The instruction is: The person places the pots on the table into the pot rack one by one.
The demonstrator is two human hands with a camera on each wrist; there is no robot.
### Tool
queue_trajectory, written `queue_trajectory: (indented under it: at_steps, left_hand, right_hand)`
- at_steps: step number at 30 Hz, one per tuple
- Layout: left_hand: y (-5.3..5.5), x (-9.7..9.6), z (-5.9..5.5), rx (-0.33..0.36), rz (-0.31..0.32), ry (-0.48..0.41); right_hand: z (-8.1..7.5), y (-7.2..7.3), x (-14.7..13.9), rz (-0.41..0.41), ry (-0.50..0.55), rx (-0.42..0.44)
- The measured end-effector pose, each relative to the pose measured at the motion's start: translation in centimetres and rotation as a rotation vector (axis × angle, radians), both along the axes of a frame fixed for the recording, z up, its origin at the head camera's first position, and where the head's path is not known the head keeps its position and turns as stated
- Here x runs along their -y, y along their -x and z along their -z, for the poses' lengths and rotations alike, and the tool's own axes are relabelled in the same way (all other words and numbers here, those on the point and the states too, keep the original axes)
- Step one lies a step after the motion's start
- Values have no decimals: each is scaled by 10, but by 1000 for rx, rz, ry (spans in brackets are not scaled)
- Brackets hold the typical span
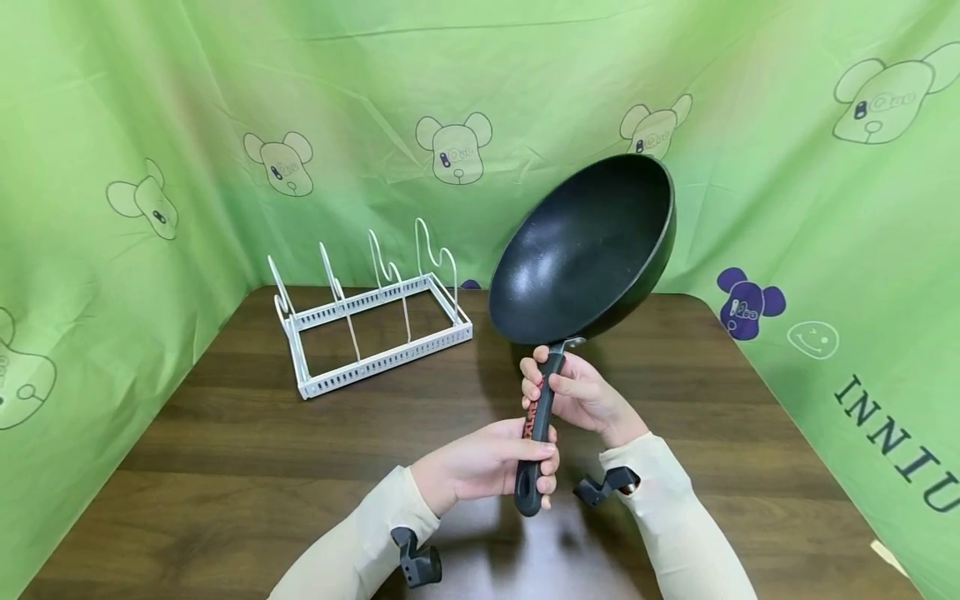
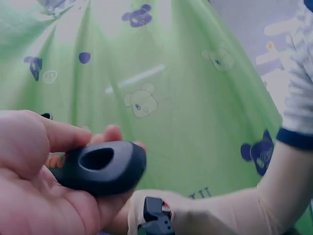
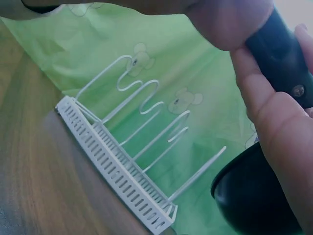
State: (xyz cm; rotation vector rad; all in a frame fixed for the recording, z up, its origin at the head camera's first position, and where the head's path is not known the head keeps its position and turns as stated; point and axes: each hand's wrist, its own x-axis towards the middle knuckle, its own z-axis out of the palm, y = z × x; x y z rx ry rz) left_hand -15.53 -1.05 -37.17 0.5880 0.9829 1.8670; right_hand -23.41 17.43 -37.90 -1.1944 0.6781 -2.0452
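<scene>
A deep black wok (image 1: 585, 250) is held up over the table, tilted so that its dark inside faces the head camera. My left hand (image 1: 487, 462) grips the lower part of its black handle (image 1: 536, 425), near the hanging hole. Higher up, my right hand (image 1: 581, 396) holds the same handle close to the metal bracket. In the left wrist view the handle's end (image 2: 110, 166) pokes out of the left hand (image 2: 44, 181). The right wrist view shows the right hand (image 3: 274, 103) wrapped round the handle, with part of the wok (image 3: 254, 196) below.
A white rack (image 1: 382, 358) with several upright wire dividers stands on the brown wooden table (image 1: 240, 492), left of the wok. Green cloth (image 1: 360, 75) printed with bear heads hangs behind the table and at both sides.
</scene>
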Motion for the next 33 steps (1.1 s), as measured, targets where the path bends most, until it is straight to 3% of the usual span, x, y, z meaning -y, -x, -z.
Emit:
queue_trajectory:
  at_steps: [3, 14, 26, 33]
  left_hand:
    - [-1, 1, -2, -26, -13, 56]
    - [0, 9, 0, -148, -50, 67]
    - [1, 16, -9, -247, -85, 121]
    - [1, 21, -11, -279, -102, 103]
  right_hand:
    - [-2, 1, 1, 10, -32, -29]
    - [-6, 8, 9, 0, -42, -71]
    - [-12, 17, 21, -48, 11, -104]
    - [-20, 20, 29, -66, 15, -134]
